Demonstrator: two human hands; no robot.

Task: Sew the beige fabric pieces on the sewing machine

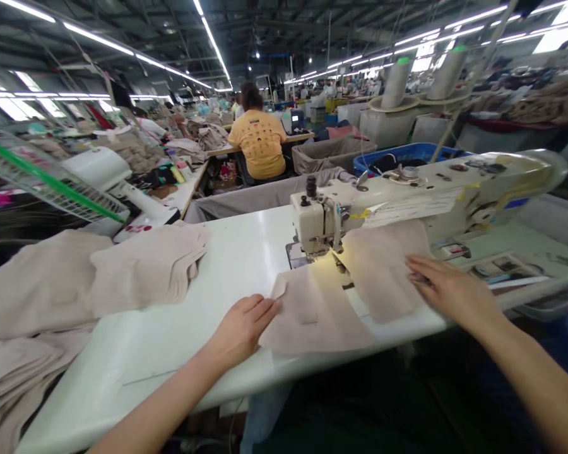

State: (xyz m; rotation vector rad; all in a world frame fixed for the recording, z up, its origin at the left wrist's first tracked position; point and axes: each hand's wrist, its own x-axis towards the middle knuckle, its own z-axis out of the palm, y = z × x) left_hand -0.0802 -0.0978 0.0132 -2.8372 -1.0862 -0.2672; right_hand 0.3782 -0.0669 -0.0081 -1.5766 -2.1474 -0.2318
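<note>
A beige fabric piece point(312, 315) with a small tab lies on the table in front of the sewing machine head point(312, 221). My left hand point(248, 321) is closed on its left edge, fingers pressed together. A second beige fabric piece point(383, 271) lies to the right, partly against the machine's body. At its right edge, my right hand point(438, 287) has its fingers closed on the cloth. Something small and dark shows under those fingers, too unclear to name. The machine's lamp lights the needle area, where the left piece's top edge lies near the presser foot.
Stacked beige fabric pieces point(146, 265) lie on the table's left side, beside a white fan point(99, 170) with a green-rimmed cage. Thread cones point(397, 82) stand behind the machine. A blue basket point(411, 153) sits beyond it. Ahead, a person in a yellow shirt point(258, 142) is seated.
</note>
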